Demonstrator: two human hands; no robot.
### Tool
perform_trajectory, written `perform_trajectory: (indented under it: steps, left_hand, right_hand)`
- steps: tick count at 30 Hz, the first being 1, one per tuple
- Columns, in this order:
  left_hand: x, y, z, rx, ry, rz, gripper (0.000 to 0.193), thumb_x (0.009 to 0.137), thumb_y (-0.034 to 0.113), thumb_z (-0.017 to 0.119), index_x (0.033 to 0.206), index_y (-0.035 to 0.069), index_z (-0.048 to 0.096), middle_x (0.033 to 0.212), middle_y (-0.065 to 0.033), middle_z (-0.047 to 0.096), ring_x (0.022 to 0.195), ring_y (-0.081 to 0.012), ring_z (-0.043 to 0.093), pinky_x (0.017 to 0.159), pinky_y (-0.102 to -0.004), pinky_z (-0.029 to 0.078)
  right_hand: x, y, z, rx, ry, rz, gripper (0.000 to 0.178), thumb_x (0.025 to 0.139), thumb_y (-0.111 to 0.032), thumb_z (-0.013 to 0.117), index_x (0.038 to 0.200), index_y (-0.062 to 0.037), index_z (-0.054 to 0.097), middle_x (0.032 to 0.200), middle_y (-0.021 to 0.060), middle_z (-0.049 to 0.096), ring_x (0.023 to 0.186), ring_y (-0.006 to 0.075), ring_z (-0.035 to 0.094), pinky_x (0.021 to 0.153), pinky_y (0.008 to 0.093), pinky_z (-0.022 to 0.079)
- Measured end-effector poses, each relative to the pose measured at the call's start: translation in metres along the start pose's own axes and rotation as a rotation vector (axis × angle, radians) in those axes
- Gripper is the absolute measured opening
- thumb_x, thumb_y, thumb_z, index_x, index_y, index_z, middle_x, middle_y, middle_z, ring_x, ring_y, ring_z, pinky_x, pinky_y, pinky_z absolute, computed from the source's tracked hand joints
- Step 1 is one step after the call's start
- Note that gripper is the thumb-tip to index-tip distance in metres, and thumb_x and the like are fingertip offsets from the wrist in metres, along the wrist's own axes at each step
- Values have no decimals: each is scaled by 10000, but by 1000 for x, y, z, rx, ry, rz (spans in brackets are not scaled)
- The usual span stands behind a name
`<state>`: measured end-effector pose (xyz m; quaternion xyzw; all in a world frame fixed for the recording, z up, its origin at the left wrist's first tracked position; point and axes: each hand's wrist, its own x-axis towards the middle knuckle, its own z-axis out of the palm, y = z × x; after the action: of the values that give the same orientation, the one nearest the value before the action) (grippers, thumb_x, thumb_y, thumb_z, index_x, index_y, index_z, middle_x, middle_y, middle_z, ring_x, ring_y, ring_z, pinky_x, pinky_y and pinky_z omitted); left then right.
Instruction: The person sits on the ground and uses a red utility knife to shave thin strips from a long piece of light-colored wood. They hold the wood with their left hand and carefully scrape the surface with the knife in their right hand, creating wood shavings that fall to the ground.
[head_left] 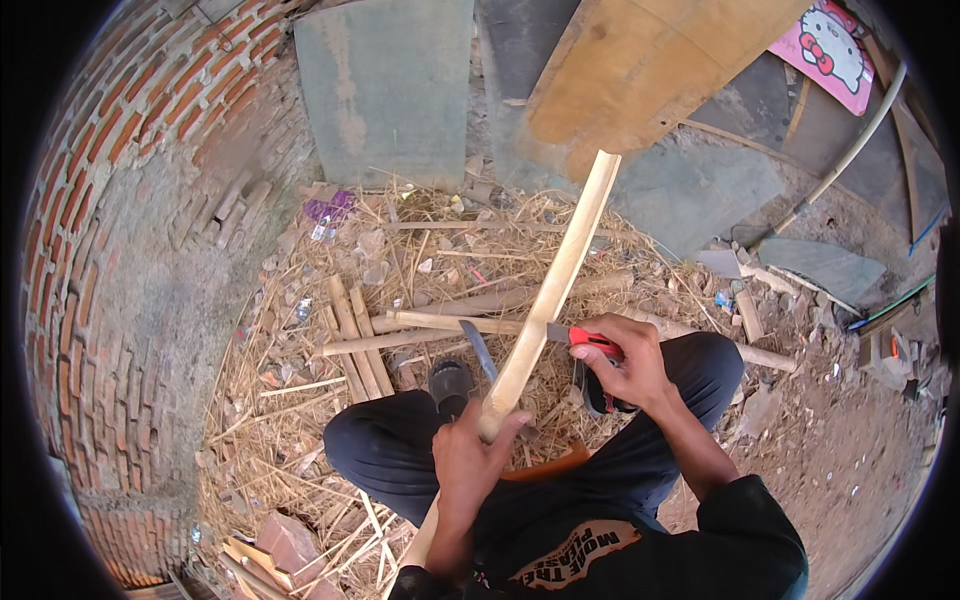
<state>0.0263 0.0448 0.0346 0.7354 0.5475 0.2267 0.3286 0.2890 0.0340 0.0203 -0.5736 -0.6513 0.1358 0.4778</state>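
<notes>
My left hand (pixel 472 455) is closed round the lower part of a long split bamboo strip (pixel 560 275). The strip slants up and away to the right, and its near end runs back under my left forearm. In my right hand (pixel 630 358) is a red utility knife (pixel 594 342). Its blade (pixel 558 332) points left and meets the strip's right edge around mid-length. Between my knees, beyond the left hand, lies a long blue-grey blade (pixel 479 350), partly hidden by the strip.
Several cut bamboo pieces (pixel 362 335) lie on straw-littered ground beyond my left knee. A brick wall (pixel 75 330) rises at the left. Grey panels (pixel 385 95) and a tan board (pixel 650 70) lean at the back. A pale pole (pixel 845 160) stands at the far right.
</notes>
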Motion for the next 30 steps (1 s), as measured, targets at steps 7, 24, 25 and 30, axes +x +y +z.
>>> perform_trajectory:
  steps: [7, 24, 25, 30]
  left_hand:
    - [4, 9, 4, -39, 3, 63, 485, 930, 473, 840, 1077, 26, 726, 704, -135, 751, 635, -376, 743, 617, -452, 570]
    - [-6, 14, 2, -108, 46, 53, 473, 921, 382, 884, 943, -43, 679, 641, -189, 655, 560, -346, 696, 535, -391, 505]
    - [-8, 13, 2, -89, 41, 43, 472, 921, 381, 884, 948, -45, 683, 643, -191, 658, 563, -349, 698, 536, -391, 507]
    - [-26, 4, -2, -49, -6, -12, 454, 919, 363, 885, 979, -49, 705, 654, -199, 669, 583, -354, 717, 545, -390, 519]
  right_hand:
    - [-29, -19, 30, -49, -32, -84, 263, 846, -220, 884, 1066, -102, 805, 864, 45, 759, 665, 232, 733, 598, 350, 577]
    - [-6, -7, 9, -170, 84, -137, 272, 813, -233, 919, 1027, -92, 826, 802, 45, 755, 598, 221, 699, 541, 339, 539]
    - [0, -2, 5, -173, 139, -140, 270, 811, -223, 921, 1024, -88, 826, 807, 52, 758, 604, 226, 704, 543, 338, 540]
    - [20, 12, -20, -222, 166, -80, 242, 838, -185, 896, 1024, -51, 819, 882, 122, 786, 700, 269, 758, 630, 346, 579]
